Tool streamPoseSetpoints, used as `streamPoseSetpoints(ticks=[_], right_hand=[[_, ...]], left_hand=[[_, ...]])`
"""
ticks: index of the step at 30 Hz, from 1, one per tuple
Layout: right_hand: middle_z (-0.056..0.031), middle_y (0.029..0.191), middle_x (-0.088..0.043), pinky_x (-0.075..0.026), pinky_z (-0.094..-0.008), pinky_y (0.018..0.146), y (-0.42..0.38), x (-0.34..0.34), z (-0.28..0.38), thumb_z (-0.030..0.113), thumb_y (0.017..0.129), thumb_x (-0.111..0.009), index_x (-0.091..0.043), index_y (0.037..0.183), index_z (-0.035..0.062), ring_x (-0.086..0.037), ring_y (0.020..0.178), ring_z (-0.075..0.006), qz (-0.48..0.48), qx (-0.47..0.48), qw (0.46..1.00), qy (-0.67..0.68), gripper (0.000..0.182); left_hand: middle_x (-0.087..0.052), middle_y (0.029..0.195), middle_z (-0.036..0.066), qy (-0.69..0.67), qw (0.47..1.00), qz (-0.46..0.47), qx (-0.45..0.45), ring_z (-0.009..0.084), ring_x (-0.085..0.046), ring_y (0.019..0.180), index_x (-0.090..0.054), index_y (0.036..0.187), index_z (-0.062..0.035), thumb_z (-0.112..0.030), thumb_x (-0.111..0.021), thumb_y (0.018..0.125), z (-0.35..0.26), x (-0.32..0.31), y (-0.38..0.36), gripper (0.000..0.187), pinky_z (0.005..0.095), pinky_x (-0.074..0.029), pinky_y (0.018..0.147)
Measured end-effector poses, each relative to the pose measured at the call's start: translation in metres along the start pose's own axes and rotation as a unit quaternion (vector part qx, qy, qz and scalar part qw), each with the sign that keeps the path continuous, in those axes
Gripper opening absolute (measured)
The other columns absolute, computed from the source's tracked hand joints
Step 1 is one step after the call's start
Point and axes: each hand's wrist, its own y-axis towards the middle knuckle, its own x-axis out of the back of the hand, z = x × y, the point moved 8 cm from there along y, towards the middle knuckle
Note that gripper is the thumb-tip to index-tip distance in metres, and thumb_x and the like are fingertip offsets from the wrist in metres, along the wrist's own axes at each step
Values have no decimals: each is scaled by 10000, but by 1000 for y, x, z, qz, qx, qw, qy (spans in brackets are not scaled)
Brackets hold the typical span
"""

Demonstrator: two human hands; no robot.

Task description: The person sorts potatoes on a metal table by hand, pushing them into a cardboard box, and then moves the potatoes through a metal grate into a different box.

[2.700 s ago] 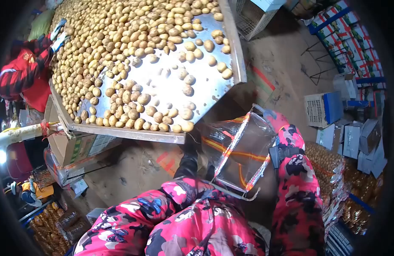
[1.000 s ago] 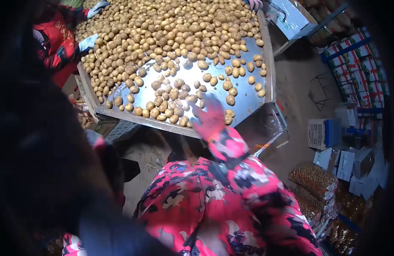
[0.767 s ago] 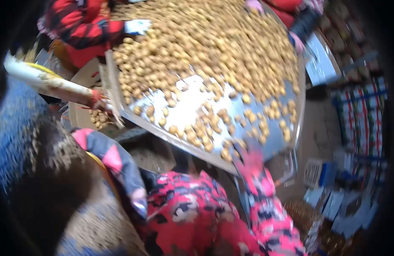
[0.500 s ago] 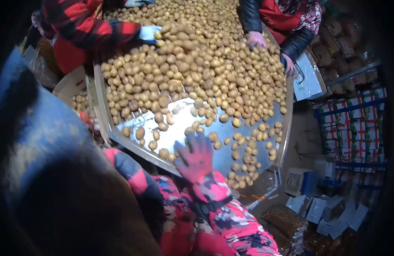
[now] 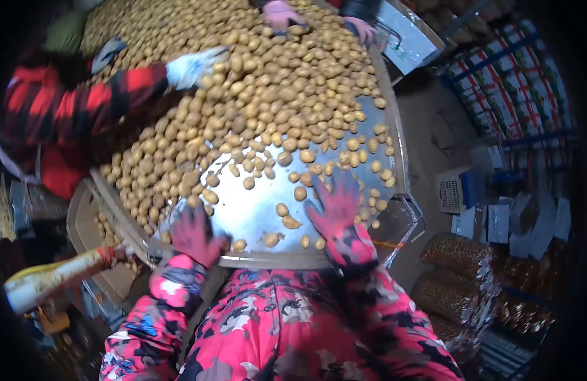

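Note:
Both of my hands wear pink and grey gloves at the near end of a metal table [image 5: 242, 206] heaped with potatoes [image 5: 268, 82]. My left hand [image 5: 195, 236] is spread over the near left edge, beside a few potatoes, with nothing in it. Over the right part of the tray, my right hand [image 5: 336, 203] has its fingers apart and touches or nearly touches some loose potatoes. Between my hands a few potatoes lie scattered on the shiny metal.
A co-worker's white-gloved hand [image 5: 195, 66] reaches over the heap from the left. Another person's pink-gloved hands [image 5: 284, 16] are at the far side. A white box [image 5: 404, 38], a crate [image 5: 451, 192] and filled sacks [image 5: 452, 279] stand right; a rusty white pipe [image 5: 58, 279] is left.
The view has shifted and turned. My left hand, formerly lower by my body, is now over the table edge, and my right hand has moved to the right. The white-gloved hand reaches farther in.

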Motion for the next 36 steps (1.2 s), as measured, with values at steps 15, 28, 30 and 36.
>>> streamPoseSetpoints(ticks=[15,28,30,36], right_hand=[[-197,1542,-386,-275,-632,1162,-81,1,-43,512,765,-761,-535,1465,279,-315,1456,-454,106,-15,992,62,772],[-252,1505,-450,-332,-561,1166,144,18,-174,459,853,-703,-521,1495,289,-419,1398,-434,-64,-18,996,54,689],[-196,1503,-491,-372,-495,1163,217,-2,-185,452,893,-699,-506,1504,263,-416,1412,-409,-61,-67,983,161,668],[-183,1500,-501,-375,-477,1169,198,-23,-99,437,891,-704,-607,1418,273,-412,1427,-396,211,94,953,198,560]], left_hand=[[-424,1578,199,131,973,-37,-188,494,-322,1468,-456,1544,-225,-673,-604,891,-208,106,294,805,555,-273,1218],[-517,1370,239,-39,953,-42,-298,464,-512,1212,-621,1378,-257,-548,-735,788,-249,2,161,667,560,-420,1048],[-498,1402,233,-50,965,8,-257,489,-449,1312,-619,1392,-289,-535,-715,806,-239,-7,125,643,594,-366,1109],[-445,1494,241,-1,942,28,-334,519,-395,1359,-576,1440,-289,-523,-721,808,-189,-17,29,689,651,-286,1141]])
